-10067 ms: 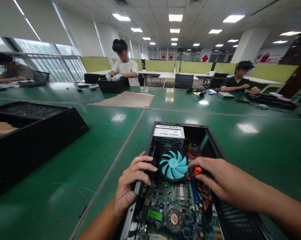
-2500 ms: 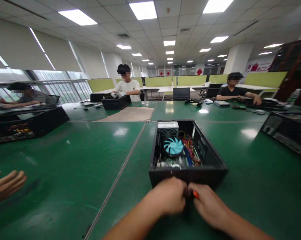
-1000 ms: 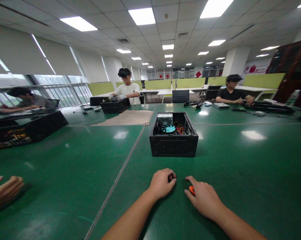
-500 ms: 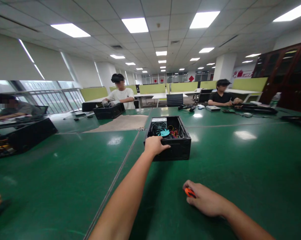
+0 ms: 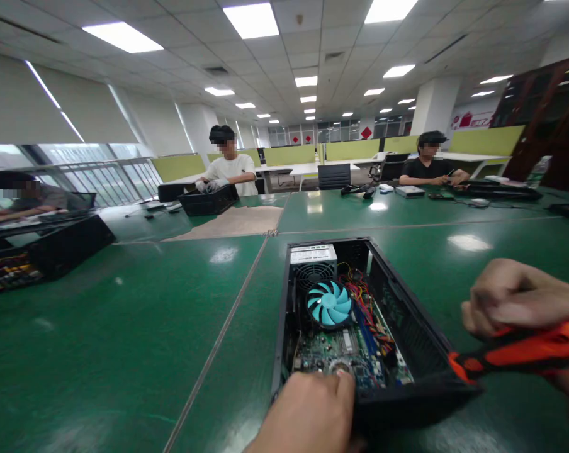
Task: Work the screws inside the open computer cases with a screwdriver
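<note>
The open black computer case (image 5: pixel 407 302) lies on the green table in front of me. Inside it are a fan with light-blue blades (image 5: pixel 329 302), a power supply (image 5: pixel 313 253), coloured cables (image 5: pixel 372 314) and a green circuit board (image 5: pixel 329 346). My left hand (image 5: pixel 308 409) is closed over the case's near wall, its fingertips reaching inside beside a small pale round part. To the right of the case, my right hand (image 5: pixel 511 299) grips an orange-and-black tool handle (image 5: pixel 530 349), like a screwdriver's. That hand is blurred, and the tool's front end overlaps the case's near right corner.
Another case (image 5: pixel 43 251) stands at the left, by a seated person (image 5: pixel 20 195). Across the table, a person in white (image 5: pixel 230 173) works at a black case (image 5: pixel 209 200) beside a beige cloth (image 5: pixel 232 223). A person in black (image 5: pixel 426 167) sits at the far right.
The case is much nearer to me, with my left hand still at its near wall. My right hand has risen from the table and moved right with the orange-and-black tool.
</note>
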`<control>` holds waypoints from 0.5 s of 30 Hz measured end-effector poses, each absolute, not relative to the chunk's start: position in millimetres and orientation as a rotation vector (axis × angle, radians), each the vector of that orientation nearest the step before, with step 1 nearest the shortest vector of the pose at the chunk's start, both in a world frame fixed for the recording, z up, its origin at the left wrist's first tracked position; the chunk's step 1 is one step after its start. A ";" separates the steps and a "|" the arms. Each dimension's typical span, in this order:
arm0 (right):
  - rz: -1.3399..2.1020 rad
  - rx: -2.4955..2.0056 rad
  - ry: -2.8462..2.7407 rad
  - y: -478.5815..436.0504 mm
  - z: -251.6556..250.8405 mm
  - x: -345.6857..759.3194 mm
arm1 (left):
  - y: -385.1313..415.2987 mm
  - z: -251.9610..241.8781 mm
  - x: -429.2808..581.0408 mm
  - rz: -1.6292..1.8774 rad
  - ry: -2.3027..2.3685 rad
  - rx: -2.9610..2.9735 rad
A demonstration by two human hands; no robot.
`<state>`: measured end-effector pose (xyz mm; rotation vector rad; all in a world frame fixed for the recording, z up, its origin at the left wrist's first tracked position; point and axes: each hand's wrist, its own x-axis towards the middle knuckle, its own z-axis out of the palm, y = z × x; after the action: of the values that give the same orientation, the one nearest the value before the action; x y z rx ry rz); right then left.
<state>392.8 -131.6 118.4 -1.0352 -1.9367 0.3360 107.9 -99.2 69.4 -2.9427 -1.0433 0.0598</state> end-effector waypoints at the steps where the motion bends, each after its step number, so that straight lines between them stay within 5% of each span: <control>1: 0.306 -1.063 -1.972 -128.8 121.8 386.7 | -106.7 68.6 107.8 0.106 -0.903 -2.964; 8: 0.109 -1.222 -2.320 -94.0 109.2 356.0 | -107.0 66.8 116.2 0.112 -0.604 -2.996; 15: 0.259 -1.269 -2.408 -67.6 90.9 345.8 | -106.1 68.0 117.3 0.126 -0.604 -3.045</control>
<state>345.8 -67.6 90.9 -1.2691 -2.4076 0.2591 117.3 -106.1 68.0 -3.0446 -0.6036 0.1261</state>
